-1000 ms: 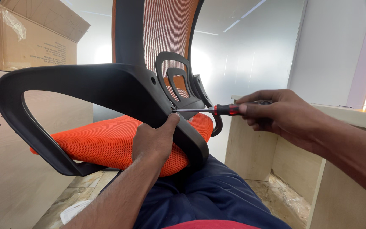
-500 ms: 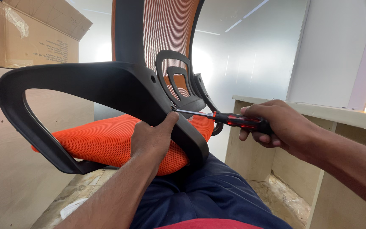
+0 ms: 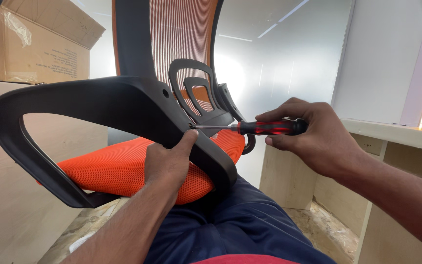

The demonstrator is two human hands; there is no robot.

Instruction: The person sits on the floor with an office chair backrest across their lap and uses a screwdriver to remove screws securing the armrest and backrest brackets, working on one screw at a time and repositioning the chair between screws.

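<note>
Black plastic armrest [image 3: 98,110] of the orange chair [image 3: 123,171] lying across my lap is gripped by my left hand [image 3: 169,164], while my right hand [image 3: 318,139] clenches a red-handled screwdriver [image 3: 264,128], tip against it

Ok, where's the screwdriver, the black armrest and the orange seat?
screwdriver [image 3: 269,127]: head view, on its red handle.
black armrest [image 3: 98,100]: head view, on the wide top bar.
orange seat [image 3: 113,168]: head view, on the mesh cushion's side.
</note>
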